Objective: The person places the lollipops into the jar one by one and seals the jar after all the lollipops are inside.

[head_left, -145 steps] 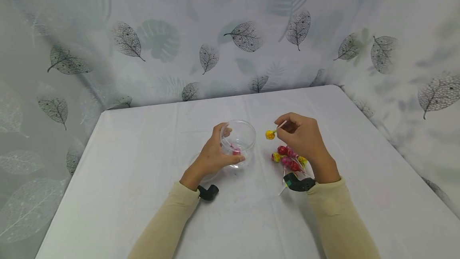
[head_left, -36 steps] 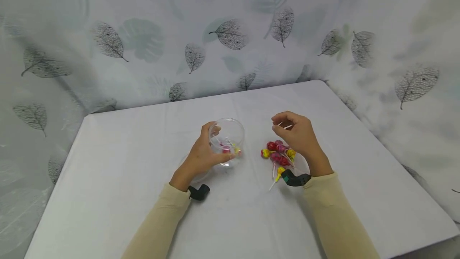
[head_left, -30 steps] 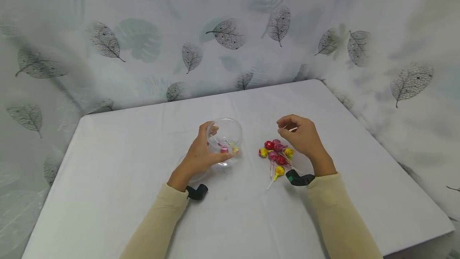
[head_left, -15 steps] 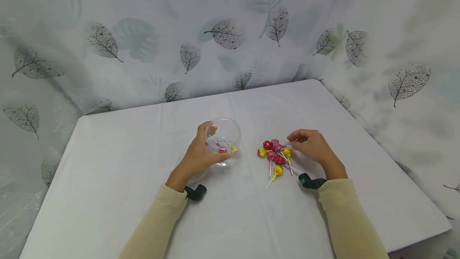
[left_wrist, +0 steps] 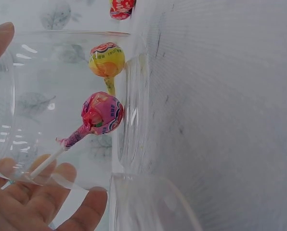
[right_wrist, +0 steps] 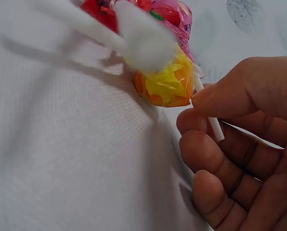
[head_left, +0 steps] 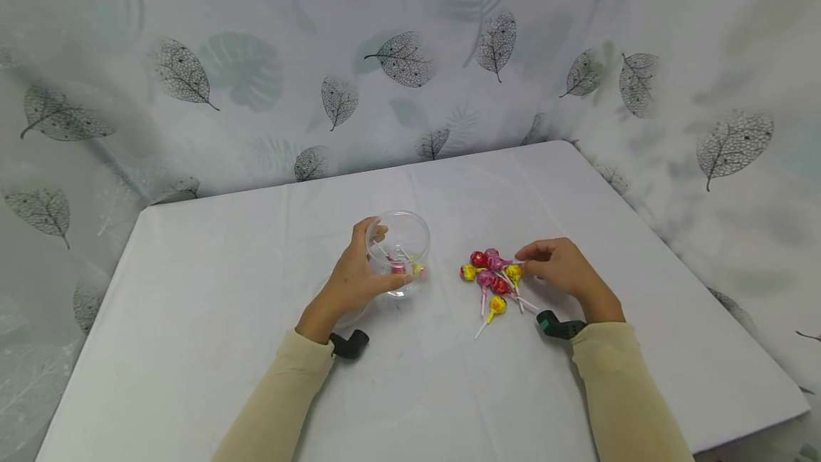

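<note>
Pink lollipop (head_left: 495, 262) is lying in the pile (head_left: 499, 285) on the tabletop (head_left: 410, 376), right hand (head_left: 561, 266) pinching its white stick (right_wrist: 216, 129); left hand (head_left: 355, 273) is gripping the clear tub (head_left: 413, 241). Firming the pinch, then lifting straight up, is likely avoiding dragging the yellow lollipop (head_left: 514, 272).

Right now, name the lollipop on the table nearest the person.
The front yellow lollipop, its stick slanting leftward; the other two yellows, the reds and the pinks lie farther back.
</note>
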A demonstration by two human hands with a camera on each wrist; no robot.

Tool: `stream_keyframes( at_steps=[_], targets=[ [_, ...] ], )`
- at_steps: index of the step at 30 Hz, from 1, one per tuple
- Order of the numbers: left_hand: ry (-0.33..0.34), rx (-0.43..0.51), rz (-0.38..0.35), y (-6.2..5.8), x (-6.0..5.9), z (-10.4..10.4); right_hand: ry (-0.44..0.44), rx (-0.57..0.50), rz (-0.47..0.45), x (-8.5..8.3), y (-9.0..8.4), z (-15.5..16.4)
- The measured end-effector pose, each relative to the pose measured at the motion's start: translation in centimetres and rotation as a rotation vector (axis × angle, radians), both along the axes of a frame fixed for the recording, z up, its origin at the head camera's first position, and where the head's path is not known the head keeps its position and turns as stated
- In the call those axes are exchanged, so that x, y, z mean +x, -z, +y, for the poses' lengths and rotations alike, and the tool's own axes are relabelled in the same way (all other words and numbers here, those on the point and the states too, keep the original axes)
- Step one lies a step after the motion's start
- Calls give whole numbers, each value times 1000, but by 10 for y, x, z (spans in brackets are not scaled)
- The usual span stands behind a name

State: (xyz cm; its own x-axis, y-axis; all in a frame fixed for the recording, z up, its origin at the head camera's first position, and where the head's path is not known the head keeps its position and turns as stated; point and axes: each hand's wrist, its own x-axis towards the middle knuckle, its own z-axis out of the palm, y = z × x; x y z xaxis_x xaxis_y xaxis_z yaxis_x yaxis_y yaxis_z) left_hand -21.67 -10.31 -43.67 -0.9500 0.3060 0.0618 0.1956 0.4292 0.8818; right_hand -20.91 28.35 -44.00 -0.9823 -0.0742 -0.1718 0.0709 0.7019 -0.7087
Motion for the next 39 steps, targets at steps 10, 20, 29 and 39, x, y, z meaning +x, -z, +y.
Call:
stream_keyframes(
  at_steps=[10,20,29,39],
  targets=[
    [-3,4,4,-2,1,-1,25,-100,48,1,4,-1],
    [-5,-12,-5,-3,2,-3,67,-263,97,3,7,-4],
    [-7,-26,4,-2,1,-1,89,-363,163,6,10,-5],
    [-10,-13,-6,-3,1,0,76,-487,230,7,0,-14]
  ],
)
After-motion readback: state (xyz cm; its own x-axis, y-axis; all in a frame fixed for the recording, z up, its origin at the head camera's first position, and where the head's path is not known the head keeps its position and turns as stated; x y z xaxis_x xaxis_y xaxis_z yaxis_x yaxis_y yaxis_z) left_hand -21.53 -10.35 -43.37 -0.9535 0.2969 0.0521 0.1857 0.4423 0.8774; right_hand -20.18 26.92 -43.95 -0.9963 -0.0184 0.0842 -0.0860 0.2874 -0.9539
